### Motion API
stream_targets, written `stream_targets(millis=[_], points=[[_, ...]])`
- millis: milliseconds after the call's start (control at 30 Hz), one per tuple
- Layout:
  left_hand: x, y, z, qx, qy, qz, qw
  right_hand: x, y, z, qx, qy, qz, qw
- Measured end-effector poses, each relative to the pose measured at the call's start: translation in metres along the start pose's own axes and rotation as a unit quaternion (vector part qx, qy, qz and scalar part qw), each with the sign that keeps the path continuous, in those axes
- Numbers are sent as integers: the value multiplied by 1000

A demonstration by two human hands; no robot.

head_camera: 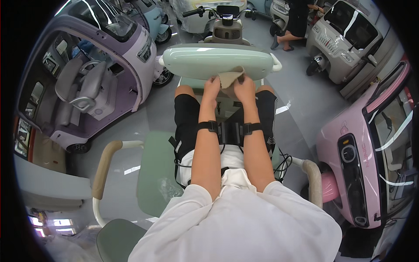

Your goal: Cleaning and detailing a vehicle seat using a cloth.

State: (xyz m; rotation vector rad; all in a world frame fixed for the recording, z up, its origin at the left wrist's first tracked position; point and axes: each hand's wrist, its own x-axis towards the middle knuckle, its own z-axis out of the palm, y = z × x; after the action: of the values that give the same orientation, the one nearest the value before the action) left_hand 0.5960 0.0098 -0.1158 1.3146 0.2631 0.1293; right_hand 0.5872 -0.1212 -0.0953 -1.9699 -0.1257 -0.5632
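Note:
Between my two hands hangs a beige cloth [230, 78], its upper part folded over. My left hand [212, 87] grips the left edge of the cloth, while my right hand [245, 90] pinches its right side. Just beyond the cloth stands a glossy pale green seat backrest panel [196, 60], with a white tube end [277, 62] on its right. Whether the cloth touches this panel I cannot tell. A black strap [208, 126] circles each forearm. Beneath me is a green seat cushion [154, 170].
Brown-padded armrests [108, 163] flank the seat. A lilac three-wheeler [144, 65] stands at left, a pink vehicle [330, 131] close at right. Farther off are handlebars [193, 12], a grey three-wheeler [337, 46] and another person [296, 23]. Black cables [284, 163] lie by my right hip.

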Motion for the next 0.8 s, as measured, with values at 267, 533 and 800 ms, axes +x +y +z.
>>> stream_targets(millis=[267,533,800], points=[[-29,73,9,-65,-27,35,997,7,-35,-14,71,39,-36,996],[5,17,8,-83,60,-16,995,4,-31,-5,2,51,-129,990],[-56,43,74,80,-263,12,961,8,31,-33,-90,88,35,991]])
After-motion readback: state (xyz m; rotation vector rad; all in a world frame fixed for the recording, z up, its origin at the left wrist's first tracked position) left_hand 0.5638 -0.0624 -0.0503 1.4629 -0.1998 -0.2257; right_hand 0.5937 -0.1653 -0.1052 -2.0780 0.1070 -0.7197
